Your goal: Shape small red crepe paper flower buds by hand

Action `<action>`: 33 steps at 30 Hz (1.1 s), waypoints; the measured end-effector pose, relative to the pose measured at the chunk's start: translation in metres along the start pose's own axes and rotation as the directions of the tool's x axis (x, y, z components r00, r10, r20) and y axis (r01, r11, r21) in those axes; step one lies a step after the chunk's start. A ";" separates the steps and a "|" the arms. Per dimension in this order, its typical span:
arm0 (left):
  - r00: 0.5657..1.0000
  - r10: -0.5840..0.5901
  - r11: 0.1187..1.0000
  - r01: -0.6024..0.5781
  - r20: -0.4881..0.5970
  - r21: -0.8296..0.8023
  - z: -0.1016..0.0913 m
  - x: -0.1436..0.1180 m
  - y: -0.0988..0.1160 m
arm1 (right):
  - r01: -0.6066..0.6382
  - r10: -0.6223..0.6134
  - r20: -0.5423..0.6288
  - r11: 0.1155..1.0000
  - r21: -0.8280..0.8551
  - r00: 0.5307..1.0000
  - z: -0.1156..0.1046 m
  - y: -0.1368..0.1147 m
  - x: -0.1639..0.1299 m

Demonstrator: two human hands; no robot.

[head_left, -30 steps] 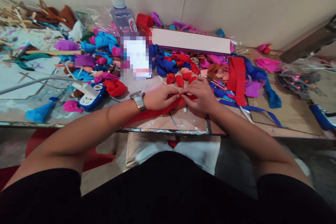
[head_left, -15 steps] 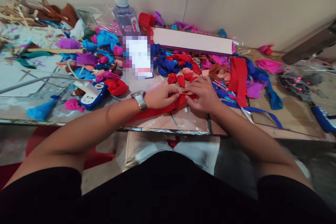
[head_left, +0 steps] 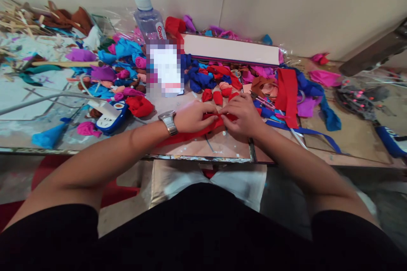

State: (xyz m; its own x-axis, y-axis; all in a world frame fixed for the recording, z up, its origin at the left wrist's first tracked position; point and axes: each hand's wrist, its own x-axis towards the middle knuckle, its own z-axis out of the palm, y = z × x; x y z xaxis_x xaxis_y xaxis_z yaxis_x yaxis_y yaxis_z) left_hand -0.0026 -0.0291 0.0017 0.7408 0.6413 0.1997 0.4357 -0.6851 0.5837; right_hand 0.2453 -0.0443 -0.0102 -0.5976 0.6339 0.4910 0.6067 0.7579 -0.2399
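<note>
A strip of red crepe paper (head_left: 187,136) runs along the table's front from below my left wrist to my fingertips. My left hand (head_left: 193,117), with a watch (head_left: 168,122) on its wrist, pinches the strip between thumb and fingers. Close against it, my right hand (head_left: 243,115) pinches the same strip at a fold; its fingertips partly hide the paper. Just beyond the hands lie several small rolled red pieces (head_left: 218,98). A red crumpled paper flower (head_left: 140,106) rests to the left of my left hand.
A clear bottle (head_left: 149,23) stands behind a blurred-out phone (head_left: 167,70). Crumpled blue, purple and pink paper is heaped along the back, near a long white box (head_left: 230,48). At left is a power strip (head_left: 112,118) with cables; scissors (head_left: 263,100) lie at right.
My right fingers have drawn together and closed in on the strip beside my left hand. The view has shifted slightly; the left hand keeps its pinch.
</note>
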 end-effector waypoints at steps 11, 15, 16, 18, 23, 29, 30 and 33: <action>0.997 0.028 0.999 -0.027 -0.077 0.018 0.004 -0.001 -0.003 | 0.000 0.000 -0.040 1.000 0.000 0.999 0.002 -0.004 0.000; 0.990 0.056 0.993 -0.042 -0.131 0.106 0.009 -0.002 -0.004 | -0.016 0.016 -0.066 1.000 0.004 0.998 0.004 -0.003 0.000; 0.989 0.067 0.989 -0.049 -0.134 0.137 0.009 -0.002 -0.004 | -0.022 0.022 -0.067 1.000 0.009 0.997 0.005 -0.004 -0.001; 0.988 0.093 0.977 -0.066 -0.127 0.204 0.011 -0.001 -0.003 | -0.032 0.033 -0.068 0.999 0.020 0.997 0.007 -0.004 -0.001; 0.993 0.085 0.954 -0.059 -0.077 0.293 0.012 -0.001 -0.002 | -0.058 0.061 -0.050 0.997 0.051 0.997 0.009 -0.004 -0.001; 0.998 0.021 0.990 -0.013 -0.059 0.137 0.005 -0.001 -0.002 | -0.078 0.080 -0.063 0.996 0.035 0.995 0.005 0.000 0.001; 0.999 0.006 0.994 0.000 -0.052 0.113 0.003 -0.001 -0.002 | -0.080 0.081 -0.053 0.996 0.037 0.995 0.004 0.001 0.001; 0.999 -0.016 0.998 0.018 -0.032 0.056 0.002 0.001 -0.004 | -0.061 0.062 -0.011 0.997 0.046 0.998 0.003 0.002 0.000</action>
State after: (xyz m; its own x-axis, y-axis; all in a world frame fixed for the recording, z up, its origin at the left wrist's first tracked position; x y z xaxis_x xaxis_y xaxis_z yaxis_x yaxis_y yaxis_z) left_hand -0.0025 -0.0263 -0.0019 0.7173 0.6627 0.2152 0.4769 -0.6921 0.5418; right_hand 0.2453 -0.0427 -0.0131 -0.5529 0.6776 0.4848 0.6175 0.7239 -0.3076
